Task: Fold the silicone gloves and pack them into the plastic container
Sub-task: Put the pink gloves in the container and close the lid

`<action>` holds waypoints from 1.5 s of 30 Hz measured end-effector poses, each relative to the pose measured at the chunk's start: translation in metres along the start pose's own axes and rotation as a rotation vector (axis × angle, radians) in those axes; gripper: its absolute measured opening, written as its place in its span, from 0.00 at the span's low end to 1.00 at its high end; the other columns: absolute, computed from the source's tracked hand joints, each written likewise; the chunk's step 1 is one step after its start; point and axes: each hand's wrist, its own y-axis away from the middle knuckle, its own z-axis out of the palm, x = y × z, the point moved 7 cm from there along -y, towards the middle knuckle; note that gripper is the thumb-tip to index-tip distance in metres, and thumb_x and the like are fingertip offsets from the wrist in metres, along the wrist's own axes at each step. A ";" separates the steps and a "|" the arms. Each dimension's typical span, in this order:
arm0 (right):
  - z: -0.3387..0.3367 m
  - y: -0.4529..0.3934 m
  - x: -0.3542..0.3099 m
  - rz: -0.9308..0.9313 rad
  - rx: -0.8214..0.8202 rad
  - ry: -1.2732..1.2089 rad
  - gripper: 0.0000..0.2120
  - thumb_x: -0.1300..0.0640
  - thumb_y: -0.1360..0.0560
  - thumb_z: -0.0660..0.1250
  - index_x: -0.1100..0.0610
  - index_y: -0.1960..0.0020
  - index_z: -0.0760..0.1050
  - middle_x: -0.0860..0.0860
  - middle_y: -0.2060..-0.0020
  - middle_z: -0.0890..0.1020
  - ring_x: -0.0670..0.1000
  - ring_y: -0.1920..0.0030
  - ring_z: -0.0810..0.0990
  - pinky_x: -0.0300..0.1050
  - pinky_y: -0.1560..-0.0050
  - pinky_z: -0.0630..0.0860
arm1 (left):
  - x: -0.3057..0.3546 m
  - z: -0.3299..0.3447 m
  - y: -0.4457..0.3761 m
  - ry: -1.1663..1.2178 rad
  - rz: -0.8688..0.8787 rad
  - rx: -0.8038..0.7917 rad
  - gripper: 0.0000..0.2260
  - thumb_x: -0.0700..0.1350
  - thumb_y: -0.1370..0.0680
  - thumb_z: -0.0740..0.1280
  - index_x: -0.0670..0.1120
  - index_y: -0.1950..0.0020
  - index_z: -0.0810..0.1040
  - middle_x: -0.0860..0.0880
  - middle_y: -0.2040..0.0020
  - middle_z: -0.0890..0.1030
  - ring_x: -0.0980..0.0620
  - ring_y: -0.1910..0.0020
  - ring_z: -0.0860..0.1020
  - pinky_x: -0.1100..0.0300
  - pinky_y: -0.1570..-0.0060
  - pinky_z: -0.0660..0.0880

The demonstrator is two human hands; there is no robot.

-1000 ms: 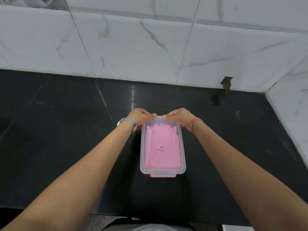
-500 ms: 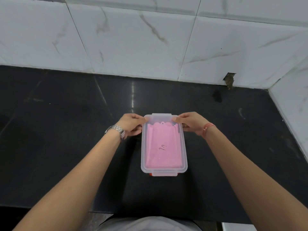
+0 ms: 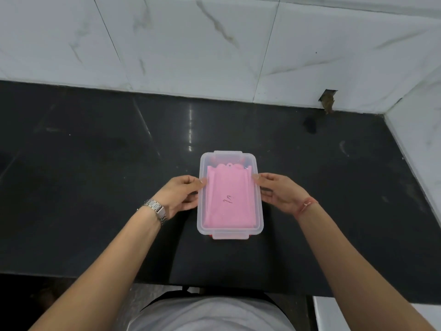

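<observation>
A clear plastic container (image 3: 230, 233) with its clear lid on lies lengthwise on the black counter in front of me. Through the lid I see the folded pink silicone gloves (image 3: 229, 199), which fill most of the box, scalloped edge at the far end. My left hand (image 3: 180, 195) is at the container's left side, thumb and fingertips on the rim. My right hand (image 3: 279, 192) mirrors it on the right rim. A watch is on my left wrist and a red thread on my right.
The black stone counter (image 3: 95, 163) runs to a white marble-tiled wall (image 3: 191, 44) at the back and on the right. A small broken hole (image 3: 328, 101) sits low in the back wall. The counter's front edge (image 3: 95, 275) is near my body.
Both hands have slid from the container's far end back along its long sides to the middle. The container stays where it was.
</observation>
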 end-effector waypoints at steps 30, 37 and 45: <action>0.009 0.065 0.056 -0.199 0.189 0.120 0.11 0.50 0.23 0.68 0.57 0.47 0.74 0.55 0.49 0.83 0.52 0.55 0.84 0.42 0.56 0.83 | -0.048 0.039 0.072 0.041 0.086 0.169 0.10 0.46 0.24 0.70 0.44 0.52 0.71 0.43 0.55 0.79 0.51 0.59 0.79 0.61 0.59 0.81; 0.016 0.079 0.072 -0.209 0.181 -0.027 0.14 0.48 0.22 0.66 0.60 0.49 0.76 0.54 0.56 0.82 0.48 0.62 0.84 0.42 0.58 0.82 | -0.057 0.042 0.075 0.059 0.120 0.180 0.12 0.53 0.24 0.67 0.46 0.57 0.69 0.47 0.63 0.79 0.53 0.65 0.80 0.63 0.63 0.78; 0.021 0.085 0.075 -0.165 0.186 -0.245 0.09 0.56 0.24 0.70 0.62 0.51 0.74 0.59 0.54 0.83 0.53 0.58 0.86 0.41 0.61 0.82 | -0.039 0.034 0.094 -0.335 0.430 0.571 0.18 0.48 0.26 0.72 0.47 0.40 0.70 0.49 0.47 0.75 0.56 0.56 0.78 0.69 0.60 0.74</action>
